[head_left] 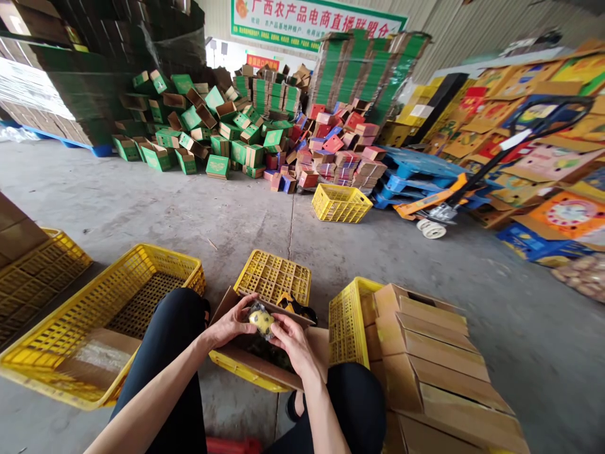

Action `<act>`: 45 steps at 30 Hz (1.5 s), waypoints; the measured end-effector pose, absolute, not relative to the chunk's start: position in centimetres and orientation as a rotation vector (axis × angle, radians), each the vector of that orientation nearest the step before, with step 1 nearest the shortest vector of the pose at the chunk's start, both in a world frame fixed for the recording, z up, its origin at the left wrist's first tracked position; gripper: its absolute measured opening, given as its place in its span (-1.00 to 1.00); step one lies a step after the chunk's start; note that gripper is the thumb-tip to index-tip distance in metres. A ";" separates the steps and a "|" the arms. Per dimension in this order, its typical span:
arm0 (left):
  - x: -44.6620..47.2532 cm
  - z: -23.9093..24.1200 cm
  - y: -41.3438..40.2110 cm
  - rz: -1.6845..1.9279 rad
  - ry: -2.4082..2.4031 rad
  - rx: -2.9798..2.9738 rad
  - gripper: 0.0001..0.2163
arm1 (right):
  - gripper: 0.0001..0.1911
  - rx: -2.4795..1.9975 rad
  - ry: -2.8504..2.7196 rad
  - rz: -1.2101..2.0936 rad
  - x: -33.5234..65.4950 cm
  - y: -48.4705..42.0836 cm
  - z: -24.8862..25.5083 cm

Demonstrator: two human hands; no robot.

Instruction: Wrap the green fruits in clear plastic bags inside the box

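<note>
A yellow fruit (261, 320) in a clear plastic wrapper with dark patches is held between both hands. My left hand (232, 323) grips its left side with thumb and fingers, and my right hand (292, 339) grips its right side. Directly below them is an open cardboard box (320, 345) with its flaps up, its contents dark and partly hidden by the hands. It rests on a yellow crate (246, 371) between my knees. Just beyond the box, a black-and-orange tape dispenser (295, 307) lies on an upturned yellow crate (271, 272).
On the left stands a long yellow crate (155, 255) holding a piece of cardboard. Folded brown cartons (439, 359) stack up at my right beside another yellow crate (347, 321). Farther off are heaped green boxes (217, 166), a yellow crate (341, 205) and a pallet jack (444, 208).
</note>
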State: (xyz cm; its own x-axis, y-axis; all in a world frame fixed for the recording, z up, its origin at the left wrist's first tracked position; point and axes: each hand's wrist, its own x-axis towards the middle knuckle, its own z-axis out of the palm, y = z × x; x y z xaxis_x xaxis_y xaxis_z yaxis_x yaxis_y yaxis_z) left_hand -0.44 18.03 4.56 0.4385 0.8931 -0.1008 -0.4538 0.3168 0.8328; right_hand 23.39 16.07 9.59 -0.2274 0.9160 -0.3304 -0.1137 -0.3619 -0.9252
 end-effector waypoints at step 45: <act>-0.3 6.4 17.6 0.895 0.702 1.036 -0.60 | -0.49 -1.185 -1.309 1.487 22.3 16.4 9.7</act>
State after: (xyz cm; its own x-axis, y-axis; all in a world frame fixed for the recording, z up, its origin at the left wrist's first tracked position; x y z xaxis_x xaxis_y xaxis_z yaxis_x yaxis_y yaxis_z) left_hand -0.28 17.62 6.45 0.4708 0.8789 -0.0774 -0.2840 0.2340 0.9298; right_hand 22.26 16.37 9.69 -0.2319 0.9635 -0.1336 0.0104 -0.1348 -0.9908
